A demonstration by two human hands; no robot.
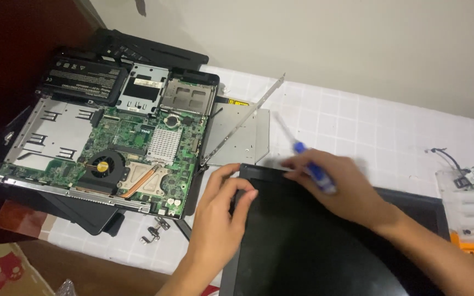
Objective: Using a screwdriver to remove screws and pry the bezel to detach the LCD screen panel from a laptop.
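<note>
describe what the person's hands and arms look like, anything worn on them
Both are bare: the left hand and right hand wear no gloves, and no rings, watch or bracelet show. The forearms are uncovered as far as the frame reaches, with no sleeve edge in view. The fingernails look short and unpainted. No marks or tattoos can be made out; the right hand is slightly blurred.

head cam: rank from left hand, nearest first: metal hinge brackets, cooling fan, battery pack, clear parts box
1. Metal hinge brackets, just left of the left hand, on the tablecloth.
2. Cooling fan, up-left, on the motherboard.
3. Battery pack, top left.
4. Clear parts box, far right edge.
</note>
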